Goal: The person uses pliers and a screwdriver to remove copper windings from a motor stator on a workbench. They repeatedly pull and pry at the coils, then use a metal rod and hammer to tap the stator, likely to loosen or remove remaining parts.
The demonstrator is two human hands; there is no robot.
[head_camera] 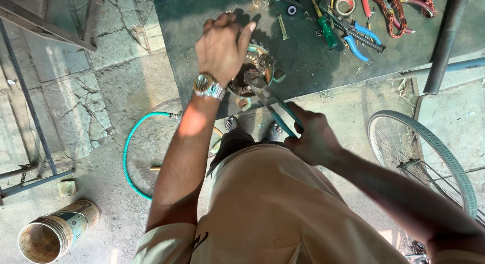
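Head view:
Left hand (221,48): laid over the round geared part (254,68), fingers curled on its far rim.
Right hand (314,138): clenched on the green-handled pliers (273,103), jaws at the part's edge.
Geared part: set near the dark worktop (212,11) edge.
Nearby: blue-handled pliers (359,39), bicycle wheel (429,153).

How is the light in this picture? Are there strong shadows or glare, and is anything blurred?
Head view: hard sunlight lies on the left hand, its wristwatch and the forearm, with glare on the watch; the hand throws a sharp shadow on the dark green tabletop. The right hand, gripping the green-handled pliers, is darker. The bicycle wheel bends slightly near the edge; nothing is clearly blurred.
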